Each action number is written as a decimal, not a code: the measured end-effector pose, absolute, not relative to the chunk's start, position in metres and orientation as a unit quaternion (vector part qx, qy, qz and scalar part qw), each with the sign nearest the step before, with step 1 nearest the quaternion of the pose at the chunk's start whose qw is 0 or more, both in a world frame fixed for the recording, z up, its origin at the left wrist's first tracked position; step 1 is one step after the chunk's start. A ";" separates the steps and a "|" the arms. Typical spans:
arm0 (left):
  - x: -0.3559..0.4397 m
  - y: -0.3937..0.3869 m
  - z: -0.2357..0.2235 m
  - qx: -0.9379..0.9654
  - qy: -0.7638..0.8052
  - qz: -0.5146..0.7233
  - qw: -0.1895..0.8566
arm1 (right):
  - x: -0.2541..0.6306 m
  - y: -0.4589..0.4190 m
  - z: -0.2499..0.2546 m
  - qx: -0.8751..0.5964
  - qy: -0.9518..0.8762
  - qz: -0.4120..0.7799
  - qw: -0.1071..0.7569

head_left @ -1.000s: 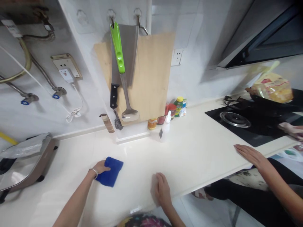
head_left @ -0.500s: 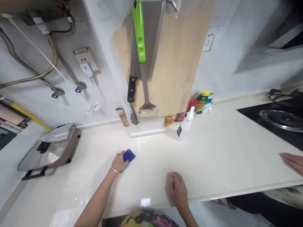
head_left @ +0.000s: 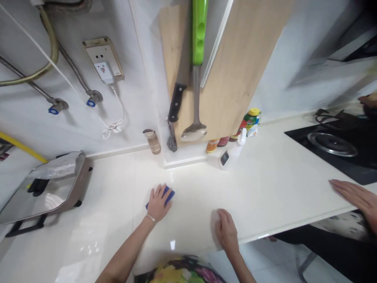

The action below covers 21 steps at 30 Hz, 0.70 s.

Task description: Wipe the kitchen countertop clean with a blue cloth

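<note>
Blue cloth (head_left: 171, 193) lies on the glossy white desk (head_left: 273, 177), in front of the light wooden cutting board (head_left: 235, 82) and a little to its left, as the head view shows. The person's left hand (head_left: 159, 205) covers most of it, its grip unclosed, fingers spread flat on top. The person's right hand (head_left: 228, 230) rests at the desk's near edge, in front of the board, fingers loosely curled; whether that grip closes on anything cannot be told. A green-handled metal ladle (head_left: 196, 90) and a black-handled steel knife (head_left: 177, 103) hang before the board. A white spray bottle (head_left: 235, 152) stands just below the board's lower edge. Well left of the board sits a brown rectangular pan with a clear lid (head_left: 70, 202); well right, a co-worker's hand (head_left: 356, 197) touches the desk.
</note>
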<state>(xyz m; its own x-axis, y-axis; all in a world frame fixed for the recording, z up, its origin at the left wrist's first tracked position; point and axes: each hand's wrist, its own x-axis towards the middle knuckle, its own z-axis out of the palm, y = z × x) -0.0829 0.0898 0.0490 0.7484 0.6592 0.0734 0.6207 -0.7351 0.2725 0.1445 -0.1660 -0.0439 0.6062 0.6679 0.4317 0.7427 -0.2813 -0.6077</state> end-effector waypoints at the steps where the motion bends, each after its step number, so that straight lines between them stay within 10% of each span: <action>1: -0.082 0.087 0.047 0.935 0.329 0.071 0.114 | 0.144 -0.166 -0.043 -0.801 -0.441 -0.047 0.402; 21: -0.091 0.306 0.034 0.870 0.440 0.187 0.120 | 0.093 -0.161 -0.058 -0.881 -0.381 -0.112 0.256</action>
<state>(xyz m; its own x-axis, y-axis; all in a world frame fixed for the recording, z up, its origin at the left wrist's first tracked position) -0.0908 0.3059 0.0342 0.5425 0.8109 0.2195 0.7214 -0.5836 0.3728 0.0934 -0.1614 -0.0580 0.6846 0.6147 0.3917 0.7289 -0.5785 -0.3662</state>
